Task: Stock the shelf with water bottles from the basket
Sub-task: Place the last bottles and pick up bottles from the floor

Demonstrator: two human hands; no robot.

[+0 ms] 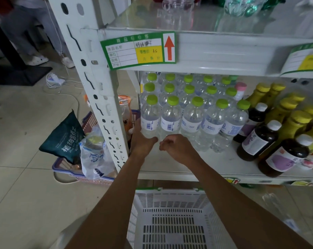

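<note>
To the right of your hands, dark bottles with white caps and purple labels stand beside the water, and yellow-capped bottles behind those. The shelf's white upright post rises just left of your left arm. Behind it, a purple basket on the floor holds a dark green bag and a plastic bag. A green price tag hangs on the board above.

The water bottles, clear with lime-green caps and white-blue labels, fill the left end of the shelf in upright rows. Your left hand grips the front-left water bottle, fingers round its side and thumb across its base. Your right hand is curled closed in front of the next bottle, with nothing visible in it. The white basket sits below your arms
</note>
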